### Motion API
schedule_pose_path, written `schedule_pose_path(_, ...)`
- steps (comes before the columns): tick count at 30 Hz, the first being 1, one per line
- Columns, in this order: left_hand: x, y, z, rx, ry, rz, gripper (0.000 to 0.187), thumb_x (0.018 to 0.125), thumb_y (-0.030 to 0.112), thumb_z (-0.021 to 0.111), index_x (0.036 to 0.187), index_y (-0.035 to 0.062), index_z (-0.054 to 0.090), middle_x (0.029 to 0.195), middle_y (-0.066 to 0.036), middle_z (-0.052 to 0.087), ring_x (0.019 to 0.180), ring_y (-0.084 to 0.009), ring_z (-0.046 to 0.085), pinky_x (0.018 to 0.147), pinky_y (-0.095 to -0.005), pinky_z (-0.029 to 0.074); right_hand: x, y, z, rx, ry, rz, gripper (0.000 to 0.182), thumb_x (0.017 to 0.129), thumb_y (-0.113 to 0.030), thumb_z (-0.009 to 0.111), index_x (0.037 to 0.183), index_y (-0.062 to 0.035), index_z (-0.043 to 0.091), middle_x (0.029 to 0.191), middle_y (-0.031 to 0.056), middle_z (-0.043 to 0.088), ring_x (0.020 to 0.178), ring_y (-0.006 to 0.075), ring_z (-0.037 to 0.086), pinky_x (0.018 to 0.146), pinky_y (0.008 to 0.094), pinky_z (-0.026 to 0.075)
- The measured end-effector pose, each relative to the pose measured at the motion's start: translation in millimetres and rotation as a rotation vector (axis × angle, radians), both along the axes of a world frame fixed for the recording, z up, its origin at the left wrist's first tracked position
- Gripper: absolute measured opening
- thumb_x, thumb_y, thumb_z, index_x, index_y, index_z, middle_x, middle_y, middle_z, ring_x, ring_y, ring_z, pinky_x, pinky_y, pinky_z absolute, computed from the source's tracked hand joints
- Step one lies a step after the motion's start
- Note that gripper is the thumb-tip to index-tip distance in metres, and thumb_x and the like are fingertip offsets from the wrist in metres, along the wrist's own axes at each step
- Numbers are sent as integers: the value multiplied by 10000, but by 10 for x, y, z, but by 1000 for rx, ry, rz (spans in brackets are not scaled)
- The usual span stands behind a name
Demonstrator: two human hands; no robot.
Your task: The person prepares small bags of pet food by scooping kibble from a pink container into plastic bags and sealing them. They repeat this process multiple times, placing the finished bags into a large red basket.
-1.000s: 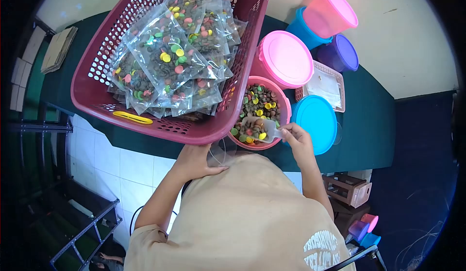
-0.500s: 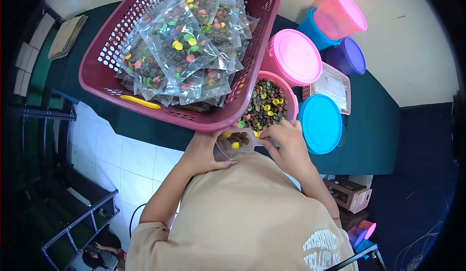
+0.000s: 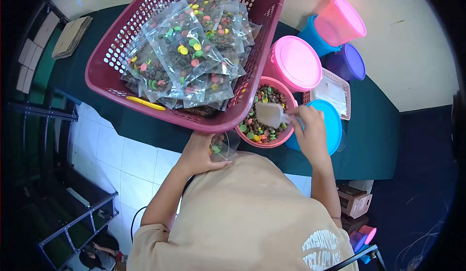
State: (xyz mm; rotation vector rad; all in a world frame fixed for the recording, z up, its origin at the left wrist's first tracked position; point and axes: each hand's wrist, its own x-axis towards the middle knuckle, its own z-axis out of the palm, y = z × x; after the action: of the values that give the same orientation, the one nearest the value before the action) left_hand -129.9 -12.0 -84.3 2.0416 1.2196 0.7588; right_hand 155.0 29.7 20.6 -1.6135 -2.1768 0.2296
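My left hand (image 3: 198, 153) is closed around a clear plastic bag (image 3: 224, 147) with some brown and coloured pieces inside, just below the basket's near corner. My right hand (image 3: 309, 128) grips the handle of a whitish scoop (image 3: 269, 114), slightly blurred. The scoop's blade lies over the brown, green, yellow and red round pieces (image 3: 262, 136) in a pink tub (image 3: 286, 136). Left of the tub stands a maroon basket (image 3: 160, 114), heaped with filled clear bags (image 3: 187, 52) of the same kind of pieces.
Lidded tubs stand at the right: a pink one (image 3: 296, 62), a blue one (image 3: 326, 125) and a purple one (image 3: 350, 62). Behind the blue tub, a small tray (image 3: 345, 89) holds clear bags. Folded brown cardboard (image 3: 70, 38) lies far left. A person (image 3: 97, 256) is at lower left.
My right hand has moved from beside the bag to over the pink tub, with the scoop now lowered to the pieces. The left hand still holds the bag, whose contents have settled lower.
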Motion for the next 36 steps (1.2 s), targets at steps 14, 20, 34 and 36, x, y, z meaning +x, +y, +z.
schedule_pose_path(14,2,39,-31,-98,-7,-23,892,557,343,859,1301,92,437,1102,-95,544,1070,-322,495,953,-434,381,-18,63,-911,-81,98,281,299,710,101,518,971,-9,615,1119,146,627,989,332,585,869,421,480)
schedule_pose_path(20,-2,45,-24,-111,-3,-33,897,560,346,859,1306,92,431,1104,-101,546,1067,-322,500,951,-435,385,100,-102,-701,-208,134,298,349,720,90,539,1045,-15,612,1109,148,634,960,337,578,858,428,477)
schedule_pose_path(34,36,23,15,-10,35,-2,858,577,417,837,1272,93,452,1079,-89,541,1037,-312,504,935,-427,389,129,-464,-810,-708,932,-287,190,905,29,521,1092,0,505,897,122,642,813,204,678,696,298,541)
schedule_pose_path(36,39,22,25,-25,47,-3,870,578,413,839,1286,95,444,1076,-89,541,1034,-311,503,930,-427,390,122,-417,-734,-835,1002,-374,186,908,20,516,1093,-2,499,891,124,625,791,203,677,658,292,548)
